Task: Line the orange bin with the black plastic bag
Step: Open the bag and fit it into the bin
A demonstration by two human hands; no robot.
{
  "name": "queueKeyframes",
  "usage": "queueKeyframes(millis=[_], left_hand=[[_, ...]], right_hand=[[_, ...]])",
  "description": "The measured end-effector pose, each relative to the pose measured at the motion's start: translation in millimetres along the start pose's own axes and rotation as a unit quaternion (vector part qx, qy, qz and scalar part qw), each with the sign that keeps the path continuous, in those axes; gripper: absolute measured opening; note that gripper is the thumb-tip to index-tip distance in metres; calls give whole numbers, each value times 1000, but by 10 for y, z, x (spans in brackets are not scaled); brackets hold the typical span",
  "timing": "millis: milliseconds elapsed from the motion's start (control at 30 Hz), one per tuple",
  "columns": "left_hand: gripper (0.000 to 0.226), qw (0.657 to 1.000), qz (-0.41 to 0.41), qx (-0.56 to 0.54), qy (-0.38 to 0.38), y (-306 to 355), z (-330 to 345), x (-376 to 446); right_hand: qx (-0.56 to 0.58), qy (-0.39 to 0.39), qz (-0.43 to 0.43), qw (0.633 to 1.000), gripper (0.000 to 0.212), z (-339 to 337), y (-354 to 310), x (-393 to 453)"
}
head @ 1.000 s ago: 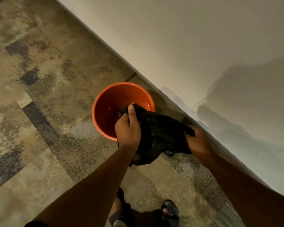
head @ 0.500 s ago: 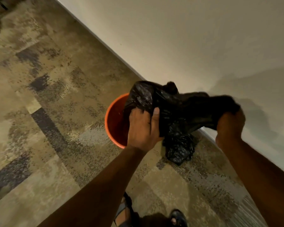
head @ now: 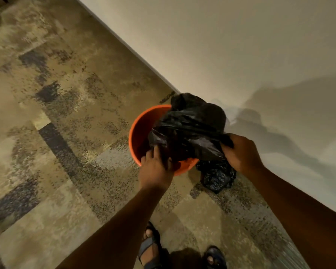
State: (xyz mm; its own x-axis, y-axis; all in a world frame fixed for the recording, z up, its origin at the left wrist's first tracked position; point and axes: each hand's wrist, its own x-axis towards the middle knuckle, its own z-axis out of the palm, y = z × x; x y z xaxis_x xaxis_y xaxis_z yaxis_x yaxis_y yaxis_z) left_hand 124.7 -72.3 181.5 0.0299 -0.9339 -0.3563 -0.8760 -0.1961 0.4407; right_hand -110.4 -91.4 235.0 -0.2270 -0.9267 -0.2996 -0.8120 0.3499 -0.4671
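Note:
The round orange bin (head: 139, 133) stands on the floor close to the wall. The black plastic bag (head: 190, 129) is bunched and puffed up over the bin's mouth, hiding most of its right side. My left hand (head: 155, 168) pinches the bag's edge at the bin's near rim. My right hand (head: 241, 152) grips the bag's other edge just right of the bin. A crumpled part of the black plastic (head: 217, 176) hangs down outside the bin beside the wall, below my right hand.
A plain light wall (head: 241, 55) runs diagonally right behind the bin. Patterned carpet tiles (head: 66, 133) stretch to the left and toward me. My sandalled feet (head: 151, 247) stand just below the bin.
Both hands have lowered the bag from above the bin down onto its mouth, and my right hand has come in closer to the bin.

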Motion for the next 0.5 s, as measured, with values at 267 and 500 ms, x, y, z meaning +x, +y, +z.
queueKeyframes(millis=[267, 500], left_hand=[[60, 985, 27, -104, 136, 256, -283, 325], [22, 941, 0, -322, 103, 383, -575, 458]], right_hand=[[442, -248, 110, 855, 12, -159, -306, 141], [188, 285, -177, 923, 17, -387, -281, 274]])
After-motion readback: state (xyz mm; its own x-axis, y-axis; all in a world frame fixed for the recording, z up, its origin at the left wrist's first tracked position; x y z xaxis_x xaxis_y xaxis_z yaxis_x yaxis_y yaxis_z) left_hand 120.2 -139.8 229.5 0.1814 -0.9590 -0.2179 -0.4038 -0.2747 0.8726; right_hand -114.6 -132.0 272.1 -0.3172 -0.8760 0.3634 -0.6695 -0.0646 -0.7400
